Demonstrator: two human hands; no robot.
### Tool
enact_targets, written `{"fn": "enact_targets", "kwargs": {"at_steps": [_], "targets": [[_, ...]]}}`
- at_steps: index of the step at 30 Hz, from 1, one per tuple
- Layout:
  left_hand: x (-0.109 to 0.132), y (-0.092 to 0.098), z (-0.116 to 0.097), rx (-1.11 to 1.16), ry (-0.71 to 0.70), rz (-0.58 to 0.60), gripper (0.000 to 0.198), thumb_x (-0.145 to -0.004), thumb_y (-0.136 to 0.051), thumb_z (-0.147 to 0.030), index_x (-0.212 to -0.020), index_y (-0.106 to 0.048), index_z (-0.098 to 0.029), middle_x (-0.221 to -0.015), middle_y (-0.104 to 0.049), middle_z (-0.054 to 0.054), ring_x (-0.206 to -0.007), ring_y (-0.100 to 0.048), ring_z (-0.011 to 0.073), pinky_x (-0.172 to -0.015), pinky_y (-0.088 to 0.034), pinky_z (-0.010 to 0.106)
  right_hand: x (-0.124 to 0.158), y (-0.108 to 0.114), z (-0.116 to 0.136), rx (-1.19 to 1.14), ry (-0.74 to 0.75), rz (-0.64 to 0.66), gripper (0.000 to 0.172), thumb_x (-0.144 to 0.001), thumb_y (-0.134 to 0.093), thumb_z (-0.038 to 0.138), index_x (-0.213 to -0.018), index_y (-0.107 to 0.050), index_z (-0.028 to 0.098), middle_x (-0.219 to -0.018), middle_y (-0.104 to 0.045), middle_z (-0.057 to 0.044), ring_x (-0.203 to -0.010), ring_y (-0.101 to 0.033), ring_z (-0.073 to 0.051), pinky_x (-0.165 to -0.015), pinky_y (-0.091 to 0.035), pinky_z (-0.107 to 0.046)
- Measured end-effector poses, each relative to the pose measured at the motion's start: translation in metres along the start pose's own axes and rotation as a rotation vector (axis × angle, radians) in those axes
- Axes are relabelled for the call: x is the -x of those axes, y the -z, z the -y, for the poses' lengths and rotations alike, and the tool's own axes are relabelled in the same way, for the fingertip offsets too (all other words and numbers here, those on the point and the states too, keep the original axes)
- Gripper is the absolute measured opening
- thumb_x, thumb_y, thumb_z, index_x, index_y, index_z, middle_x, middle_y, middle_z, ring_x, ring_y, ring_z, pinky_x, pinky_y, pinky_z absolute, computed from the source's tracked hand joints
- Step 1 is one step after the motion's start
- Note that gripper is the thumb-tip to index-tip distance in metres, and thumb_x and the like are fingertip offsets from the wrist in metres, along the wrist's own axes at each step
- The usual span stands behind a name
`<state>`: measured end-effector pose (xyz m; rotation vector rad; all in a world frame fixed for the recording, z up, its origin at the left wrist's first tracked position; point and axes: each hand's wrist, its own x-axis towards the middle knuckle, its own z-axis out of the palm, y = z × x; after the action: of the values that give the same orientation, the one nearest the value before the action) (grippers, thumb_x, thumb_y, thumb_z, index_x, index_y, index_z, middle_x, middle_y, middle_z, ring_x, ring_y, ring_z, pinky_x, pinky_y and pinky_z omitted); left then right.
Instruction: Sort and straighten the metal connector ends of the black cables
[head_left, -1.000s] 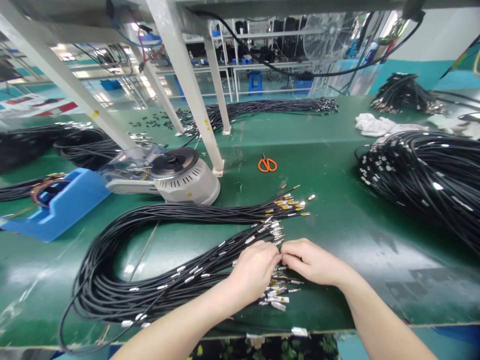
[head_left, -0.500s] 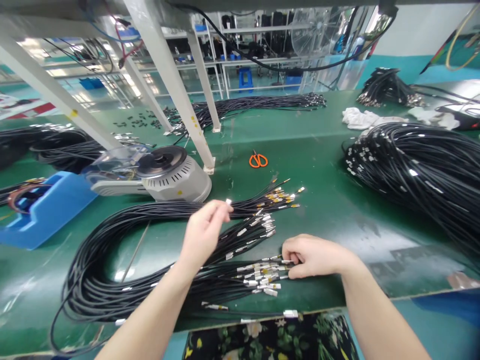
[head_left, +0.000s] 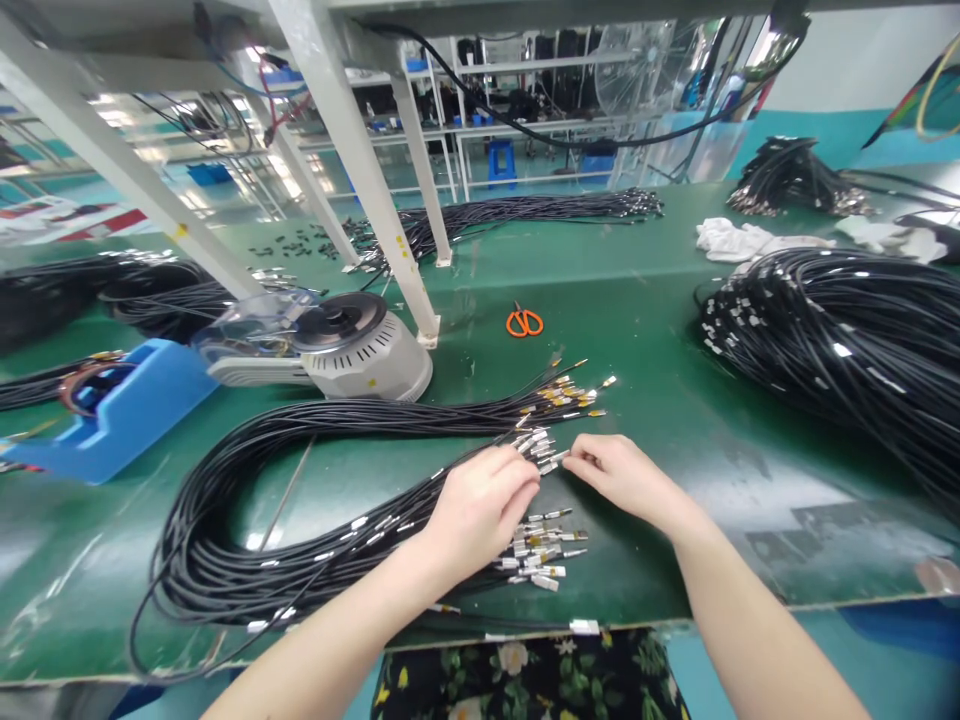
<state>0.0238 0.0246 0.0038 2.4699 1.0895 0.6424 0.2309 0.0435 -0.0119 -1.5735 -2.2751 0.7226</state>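
A long loop of black cables [head_left: 187,560] lies on the green table, with tagged metal ends gathered in separate clusters. My left hand [head_left: 484,505] rests over the middle cluster, its fingers closed on a black cable; the fingertips are partly hidden. Just right of it, my right hand [head_left: 619,475] pinches the silver end of a cable [head_left: 555,462] between thumb and finger. Beyond both hands sits another cluster of yellow and white tagged ends [head_left: 566,393]. Nearer to me, a third cluster of tagged ends [head_left: 544,550] lies partly behind my left hand.
Orange-handled scissors [head_left: 524,321] lie farther back. On the left stand a grey round tape dispenser [head_left: 367,355] and a blue tape holder [head_left: 142,410]. A big cable coil [head_left: 832,340] fills the right side. White metal posts [head_left: 360,170] rise from the table.
My left hand has moved right and nearer to me, from the far cables to the middle cluster. My right hand has moved away from the near cluster to the middle one. The view has shifted slightly.
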Motion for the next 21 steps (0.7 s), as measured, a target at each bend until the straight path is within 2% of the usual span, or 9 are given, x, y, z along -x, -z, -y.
{"fn": "enact_targets", "kwargs": {"at_steps": [2,4,8,11,14,17,21], "targets": [[0.004,0.0,0.003,-0.049,-0.06,0.161,0.023,-0.088,-0.037,-0.022,-0.085,-0.06,-0.018,-0.078,-0.058,0.003,-0.075,-0.054,0.0141,-0.069,-0.044,0.025,-0.001,-0.004,-0.002,0.134,-0.058,-0.007,0.033,-0.086,-0.043,0.036,-0.06,-0.054,0.018,-0.058,-0.056,-0.001,-0.055,-0.048,-0.013,-0.052,-0.028,-0.023],[0.005,-0.003,0.008,-0.133,-0.039,0.248,0.024,-0.087,-0.036,-0.02,-0.085,-0.06,-0.018,-0.078,-0.057,0.004,-0.076,-0.054,0.0152,-0.069,-0.045,0.026,0.0,-0.004,-0.001,0.169,-0.029,0.071,0.031,-0.083,-0.047,0.034,-0.058,-0.054,0.018,-0.056,-0.055,-0.001,-0.054,-0.048,-0.013,-0.051,-0.027,-0.024],[0.002,-0.011,0.008,-0.285,0.067,0.217,0.024,-0.087,-0.035,-0.019,-0.09,-0.059,-0.016,-0.086,-0.057,0.007,-0.084,-0.052,0.0187,-0.075,-0.044,0.031,0.007,0.001,0.002,0.067,0.141,0.236,0.003,-0.073,-0.056,0.022,-0.071,-0.058,0.021,-0.068,-0.058,0.001,-0.064,-0.051,-0.013,-0.057,-0.032,-0.022],[0.0,-0.014,0.002,-0.275,0.065,0.233,0.021,-0.086,-0.042,-0.028,-0.089,-0.06,-0.018,-0.085,-0.057,0.005,-0.082,-0.05,0.0194,-0.075,-0.043,0.033,0.009,0.002,0.005,0.052,0.208,0.267,0.009,-0.07,-0.052,0.013,-0.071,-0.057,0.021,-0.075,-0.057,0.001,-0.068,-0.051,-0.013,-0.059,-0.033,-0.021],[-0.002,-0.017,-0.004,-0.242,0.055,0.269,0.02,-0.083,-0.048,-0.035,-0.083,-0.06,-0.018,-0.082,-0.058,0.004,-0.08,-0.049,0.0201,-0.072,-0.042,0.033,0.009,0.001,0.008,0.017,0.208,0.22,0.012,-0.073,-0.047,0.01,-0.069,-0.053,0.019,-0.069,-0.055,0.001,-0.065,-0.048,-0.012,-0.058,-0.033,-0.021],[-0.004,-0.02,-0.006,-0.224,0.052,0.284,0.022,-0.086,-0.043,-0.027,-0.076,-0.059,-0.017,-0.078,-0.058,0.004,-0.078,-0.049,0.0192,-0.069,-0.04,0.031,0.008,0.002,0.01,-0.033,0.201,0.181,0.011,-0.075,-0.045,0.01,-0.07,-0.05,0.018,-0.063,-0.051,0.002,-0.06,-0.045,-0.012,-0.055,-0.032,-0.02],[-0.006,-0.022,-0.005,-0.113,0.097,0.235,0.026,-0.089,-0.036,-0.021,-0.075,-0.058,-0.017,-0.077,-0.059,0.003,-0.075,-0.049,0.016,-0.068,-0.039,0.028,0.007,0.002,0.01,-0.029,0.228,0.2,0.013,-0.081,-0.042,0.013,-0.071,-0.049,0.018,-0.066,-0.053,0.001,-0.061,-0.046,-0.012,-0.057,-0.033,-0.021]]}}
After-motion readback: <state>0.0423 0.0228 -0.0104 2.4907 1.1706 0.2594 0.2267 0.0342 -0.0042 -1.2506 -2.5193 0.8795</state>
